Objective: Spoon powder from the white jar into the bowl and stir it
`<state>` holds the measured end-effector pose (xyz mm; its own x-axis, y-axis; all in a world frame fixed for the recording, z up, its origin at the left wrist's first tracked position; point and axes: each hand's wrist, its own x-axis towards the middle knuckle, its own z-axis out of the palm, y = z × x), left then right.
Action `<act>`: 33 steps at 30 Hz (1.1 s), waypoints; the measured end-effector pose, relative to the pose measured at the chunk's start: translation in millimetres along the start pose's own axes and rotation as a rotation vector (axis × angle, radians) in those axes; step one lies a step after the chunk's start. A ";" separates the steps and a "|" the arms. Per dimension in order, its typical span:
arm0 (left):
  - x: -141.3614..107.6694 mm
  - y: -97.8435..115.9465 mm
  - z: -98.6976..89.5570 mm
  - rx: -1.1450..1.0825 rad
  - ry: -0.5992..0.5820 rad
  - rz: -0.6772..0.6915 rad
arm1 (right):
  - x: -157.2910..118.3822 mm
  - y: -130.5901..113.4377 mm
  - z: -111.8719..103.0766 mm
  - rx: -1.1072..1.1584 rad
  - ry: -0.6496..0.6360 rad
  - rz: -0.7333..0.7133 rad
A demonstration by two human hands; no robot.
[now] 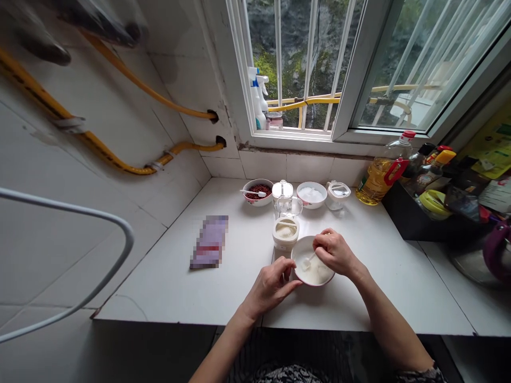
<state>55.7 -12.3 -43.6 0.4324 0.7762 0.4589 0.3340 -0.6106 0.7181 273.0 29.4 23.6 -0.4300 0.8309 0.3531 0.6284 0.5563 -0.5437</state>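
A white bowl (319, 277) with pale granules inside stands near the counter's front edge. My left hand (275, 281) is closed on its left rim, fingers at the top and thumb low on the side. Over the bowl's right side, my right hand (333, 251) pinches the handle of a small clear spoon (306, 264). The spoon's scoop lies in the granules. Just behind the bowl is a white seasoning jar (286, 242), its clear lid (293, 205) raised and pale granules inside.
Behind are a bowl of dark red bits (255, 201) with a white spoon, a lidded jar (282, 189), a bowl of white stuff (312, 202) and a clear-lidded jar (338, 198). An oil bottle (373, 178) and black box (411, 215) stand right. A purple packet (210, 241), blurred, lies left.
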 end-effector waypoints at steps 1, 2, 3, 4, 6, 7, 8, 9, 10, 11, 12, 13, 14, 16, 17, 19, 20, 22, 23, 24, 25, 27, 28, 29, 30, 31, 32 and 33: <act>-0.2 -0.1 0.2 0.003 0.001 0.001 | 0.3 -1.2 2.2 0.019 -0.015 -0.010; -0.3 -0.2 0.4 0.006 0.001 0.000 | 0.5 -2.5 3.8 0.042 -0.021 -0.020; -0.4 -0.3 0.5 0.010 -0.001 -0.002 | 0.6 -3.8 4.6 0.069 -0.023 -0.023; -0.5 -0.4 0.6 0.014 -0.003 -0.004 | 0.7 -5.0 4.7 0.098 -0.021 -0.018; -0.5 -0.4 0.6 0.017 -0.004 -0.004 | 0.9 -6.8 3.0 0.165 -0.011 0.019; -0.5 -0.4 0.5 0.016 -0.003 -0.001 | 0.9 -7.2 1.5 0.200 -0.004 0.047; -0.3 -0.2 0.3 0.012 -0.001 0.003 | 0.9 -7.3 -0.1 0.235 0.001 0.081; -0.2 0.0 0.2 0.008 0.002 0.008 | 0.9 -7.2 -1.7 0.272 0.003 0.119; 0.1 0.3 0.0 0.003 0.003 0.010 | 1.0 -6.8 -3.1 0.309 0.003 0.156; 0.3 0.5 -0.1 -0.002 0.005 0.012 | 1.1 -6.4 -4.2 0.340 0.002 0.188; 0.4 0.8 -0.1 -0.005 0.006 0.015 | 1.2 -5.8 -4.9 0.355 0.003 0.209; 0.5 0.9 -0.1 -0.006 0.008 0.017 | 1.3 -5.4 -5.0 0.352 0.010 0.216; 0.6 0.9 0.0 -0.005 0.010 0.019 | 1.5 -5.2 -4.5 0.329 0.022 0.208; 0.5 0.5 0.4 0.002 0.009 0.022 | 1.8 -5.6 -2.0 0.247 0.037 0.151; 0.4 0.2 0.6 0.007 0.008 0.024 | 1.8 -6.4 -0.2 0.211 0.032 0.114; 0.0 -0.6 0.8 0.018 0.007 0.029 | 1.7 -8.5 3.3 0.188 -0.005 0.055; -0.2 -0.9 0.8 0.022 0.008 0.034 | 1.6 -9.6 4.5 0.198 -0.024 0.043; -0.4 -1.3 0.8 0.026 0.009 0.041 | 1.3 -11.0 4.9 0.243 -0.029 0.067; -0.5 -1.3 0.8 0.026 0.009 0.041 | 1.2 -10.9 4.1 0.270 -0.017 0.100; -0.6 -1.3 0.8 0.024 0.008 0.040 | 1.3 -10.2 2.7 0.297 0.002 0.142; -0.6 -1.3 0.7 0.020 0.008 0.039 | 1.4 -9.1 0.9 0.329 0.021 0.187; -0.5 -1.0 0.6 0.011 0.008 0.034 | 1.8 -5.7 -2.7 0.425 0.045 0.285; -0.4 -0.8 0.5 0.008 0.008 0.031 | 2.1 -4.0 -4.3 0.482 0.052 0.330; -0.2 -0.6 0.5 0.007 0.009 0.028 | 2.3 -2.3 -5.5 0.531 0.059 0.368; 0.0 -0.4 0.4 0.008 0.009 0.027 | 2.6 -0.9 -6.2 0.564 0.069 0.398; 0.2 -0.3 0.4 0.010 0.008 0.028 | 2.9 0.1 -6.6 0.578 0.077 0.420; 0.4 -0.1 0.4 0.012 0.007 0.030 | 3.3 0.9 -6.5 0.579 0.083 0.436; 0.6 -0.1 0.5 0.015 0.008 0.035 | 3.6 1.4 -6.1 0.572 0.087 0.446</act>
<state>56.4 -11.9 -43.6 0.4375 0.7556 0.4875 0.3315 -0.6395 0.6937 276.3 33.3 28.8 -0.1444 0.9882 0.0517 0.2841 0.0914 -0.9544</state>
